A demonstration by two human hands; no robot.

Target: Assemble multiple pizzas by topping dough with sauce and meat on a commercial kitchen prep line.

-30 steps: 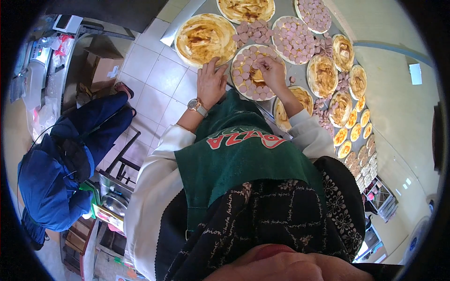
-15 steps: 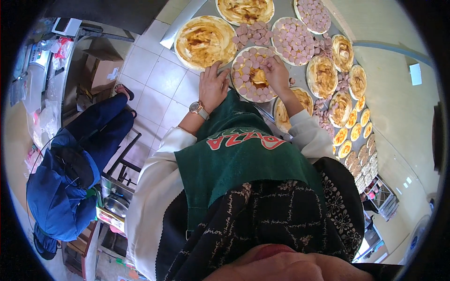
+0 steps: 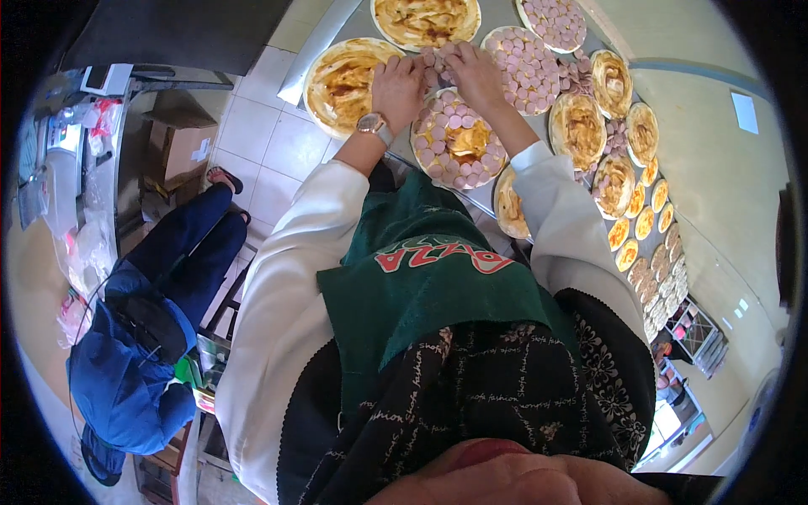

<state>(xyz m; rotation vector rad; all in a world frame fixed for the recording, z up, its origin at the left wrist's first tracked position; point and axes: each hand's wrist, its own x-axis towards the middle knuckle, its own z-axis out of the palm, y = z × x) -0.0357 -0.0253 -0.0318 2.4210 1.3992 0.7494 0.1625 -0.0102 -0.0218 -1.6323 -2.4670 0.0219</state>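
A pile of pink sausage slices (image 3: 432, 69) lies between pizza bases, and both my hands are at it. My left hand (image 3: 397, 91), with a watch on its wrist, has its fingers closed on slices at the pile's left side. From the right, my right hand (image 3: 473, 76) reaches in with bent fingers closed on slices too; its fingertips are partly hidden. Just nearer to me sits a round pizza base (image 3: 465, 145) ringed with sausage slices, its sauced middle bare. A sauced base without slices (image 3: 328, 88) lies beside my left hand.
More pizzas cover the metal table (image 3: 353, 25), including a slice-covered one (image 3: 526, 71) and a sauced one (image 3: 577, 135). Small pizzas (image 3: 644, 223) stand farther right. At left a person in blue (image 3: 135, 370) is near a shelf with a cardboard box (image 3: 181, 143).
Both hands have moved away from the partly topped pizza to the pile of sausage slices beyond it. My right hand has left the pizza's middle. The person in blue has shifted slightly.
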